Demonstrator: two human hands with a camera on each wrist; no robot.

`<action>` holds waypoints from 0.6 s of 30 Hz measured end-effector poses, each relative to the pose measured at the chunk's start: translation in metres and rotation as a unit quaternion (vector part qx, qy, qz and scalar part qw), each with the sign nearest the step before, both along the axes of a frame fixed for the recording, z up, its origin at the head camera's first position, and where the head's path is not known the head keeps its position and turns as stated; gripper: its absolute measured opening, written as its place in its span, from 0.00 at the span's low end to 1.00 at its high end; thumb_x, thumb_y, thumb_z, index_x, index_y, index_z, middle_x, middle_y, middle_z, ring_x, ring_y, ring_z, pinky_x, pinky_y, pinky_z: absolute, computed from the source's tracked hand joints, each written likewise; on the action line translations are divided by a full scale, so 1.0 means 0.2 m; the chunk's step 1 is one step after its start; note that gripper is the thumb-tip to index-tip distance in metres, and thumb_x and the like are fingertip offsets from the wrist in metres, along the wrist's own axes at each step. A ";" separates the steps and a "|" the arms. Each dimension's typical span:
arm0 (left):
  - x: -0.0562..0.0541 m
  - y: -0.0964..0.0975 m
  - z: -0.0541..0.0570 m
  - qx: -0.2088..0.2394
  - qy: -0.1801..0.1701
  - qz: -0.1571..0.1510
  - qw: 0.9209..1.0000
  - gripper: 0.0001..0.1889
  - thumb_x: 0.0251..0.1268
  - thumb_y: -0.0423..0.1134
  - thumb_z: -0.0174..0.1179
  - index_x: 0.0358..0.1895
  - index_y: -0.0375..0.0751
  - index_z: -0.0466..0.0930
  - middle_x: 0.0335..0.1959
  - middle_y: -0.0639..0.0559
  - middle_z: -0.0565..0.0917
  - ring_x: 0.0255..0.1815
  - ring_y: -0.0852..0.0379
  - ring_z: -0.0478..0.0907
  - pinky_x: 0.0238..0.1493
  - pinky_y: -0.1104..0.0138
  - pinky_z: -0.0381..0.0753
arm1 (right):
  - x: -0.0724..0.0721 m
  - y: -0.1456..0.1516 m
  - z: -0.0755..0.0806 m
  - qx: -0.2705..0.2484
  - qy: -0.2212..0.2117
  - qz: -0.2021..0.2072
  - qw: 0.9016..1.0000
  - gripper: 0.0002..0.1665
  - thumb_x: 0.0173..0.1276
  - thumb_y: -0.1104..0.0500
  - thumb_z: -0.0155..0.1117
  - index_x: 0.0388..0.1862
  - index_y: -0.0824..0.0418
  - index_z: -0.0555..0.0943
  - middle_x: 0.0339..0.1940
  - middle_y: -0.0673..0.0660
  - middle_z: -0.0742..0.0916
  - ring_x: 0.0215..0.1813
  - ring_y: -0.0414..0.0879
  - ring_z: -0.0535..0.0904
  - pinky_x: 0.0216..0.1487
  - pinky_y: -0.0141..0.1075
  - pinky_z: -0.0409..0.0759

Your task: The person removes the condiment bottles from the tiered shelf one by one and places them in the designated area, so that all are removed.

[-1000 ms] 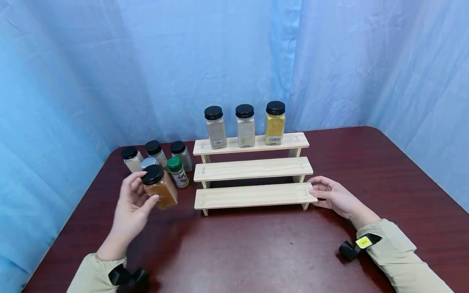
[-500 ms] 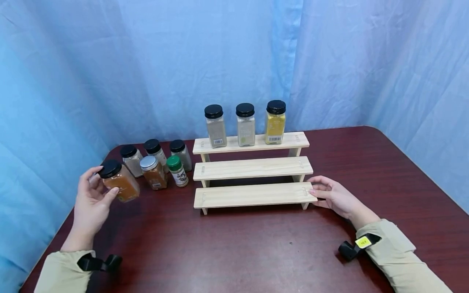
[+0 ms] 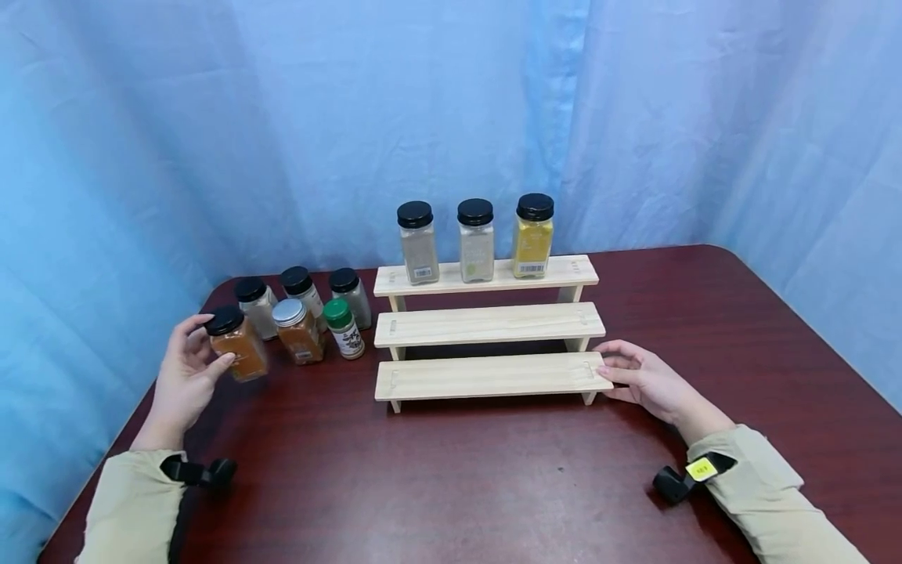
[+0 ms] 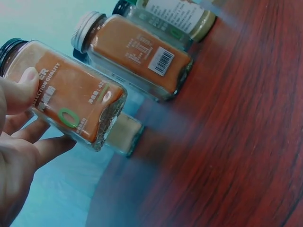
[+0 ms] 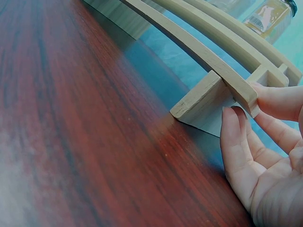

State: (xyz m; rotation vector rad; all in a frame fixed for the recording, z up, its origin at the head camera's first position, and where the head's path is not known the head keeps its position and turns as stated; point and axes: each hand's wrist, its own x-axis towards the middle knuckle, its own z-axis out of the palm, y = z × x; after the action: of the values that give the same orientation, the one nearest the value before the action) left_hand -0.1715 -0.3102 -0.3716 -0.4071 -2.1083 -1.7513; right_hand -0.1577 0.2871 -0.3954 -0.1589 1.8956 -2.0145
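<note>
My left hand (image 3: 185,374) grips a square glass spice jar (image 3: 241,350) of orange-brown powder by its upper part, thumb on the near side. The black-lidded jar tilts a little; in the left wrist view its base (image 4: 106,127) appears just off the table. Beside it stands a silver-lidded spice jar (image 3: 301,338) with similar powder. At the right end of a three-step wooden rack (image 3: 493,378), my right hand (image 3: 648,381) pinches the lowest board between thumb and fingers, as the right wrist view shows (image 5: 255,97). Three black-lidded jars, one yellow (image 3: 533,244), stand on the top step.
Behind the held jar are several black-lidded jars, such as a pale one (image 3: 258,310), and a green-capped shaker (image 3: 344,333). The dark red table (image 3: 479,486) extends in front of the rack. Blue curtains (image 3: 395,102) hang around the table's back and sides.
My left hand has carried the orange-brown jar leftward, away from in front of the silver-lidded jar, then slightly back toward the group. My right hand has stayed at the rack's end.
</note>
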 end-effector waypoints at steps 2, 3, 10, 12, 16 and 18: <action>-0.02 0.00 -0.01 -0.015 -0.009 0.010 1.000 0.36 0.59 0.10 0.44 0.68 0.45 0.58 0.52 0.63 0.71 0.54 0.77 0.70 0.48 0.86 0.72 | 0.00 0.00 0.00 0.004 0.000 -0.002 1.000 0.14 0.69 0.67 0.56 0.45 0.47 0.74 0.37 0.46 0.83 0.39 0.39 0.82 0.41 0.34 0.83; -0.02 0.00 -0.01 -0.023 -0.015 0.016 1.000 0.36 0.59 0.11 0.44 0.68 0.45 0.58 0.52 0.64 0.71 0.54 0.77 0.70 0.47 0.86 0.72 | 0.00 0.00 0.00 0.005 -0.001 -0.003 1.000 0.14 0.69 0.67 0.56 0.45 0.47 0.74 0.37 0.46 0.83 0.39 0.39 0.82 0.41 0.34 0.83; -0.05 -0.01 -0.05 -0.094 -0.057 0.050 0.993 0.35 0.64 0.17 0.48 0.69 0.51 0.55 0.51 0.70 0.69 0.56 0.78 0.67 0.46 0.88 0.70 | 0.00 0.00 0.00 0.014 -0.008 -0.006 1.000 0.14 0.68 0.66 0.57 0.45 0.47 0.74 0.37 0.46 0.83 0.39 0.39 0.82 0.40 0.34 0.83; -0.06 -0.01 -0.05 -0.101 -0.066 0.054 0.991 0.35 0.64 0.17 0.48 0.70 0.52 0.55 0.51 0.70 0.68 0.58 0.75 0.67 0.46 0.87 0.70 | 0.00 0.00 0.00 0.019 -0.008 -0.008 1.000 0.14 0.68 0.66 0.57 0.45 0.47 0.73 0.37 0.46 0.83 0.39 0.39 0.82 0.40 0.34 0.83; -0.07 -0.02 -0.06 -0.117 -0.083 0.059 0.988 0.36 0.64 0.18 0.49 0.70 0.54 0.54 0.53 0.70 0.67 0.64 0.66 0.67 0.48 0.86 0.71 | 0.00 0.00 0.00 0.032 -0.007 -0.015 0.999 0.13 0.68 0.65 0.58 0.46 0.47 0.73 0.37 0.47 0.82 0.39 0.38 0.82 0.41 0.34 0.83; -0.08 -0.02 -0.07 -0.130 -0.086 0.062 0.986 0.36 0.64 0.18 0.50 0.70 0.54 0.54 0.54 0.70 0.67 0.66 0.61 0.66 0.48 0.86 0.70 | 0.00 0.01 0.00 0.034 -0.006 -0.016 0.999 0.13 0.68 0.65 0.57 0.46 0.47 0.73 0.37 0.47 0.82 0.39 0.38 0.82 0.40 0.34 0.83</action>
State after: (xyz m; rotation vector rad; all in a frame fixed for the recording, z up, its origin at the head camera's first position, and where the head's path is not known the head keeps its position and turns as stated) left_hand -0.1869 -0.3149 -0.3858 -0.1916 -2.4397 -1.4934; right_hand -0.1577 0.2881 -0.3958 -0.0983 1.9670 -1.9643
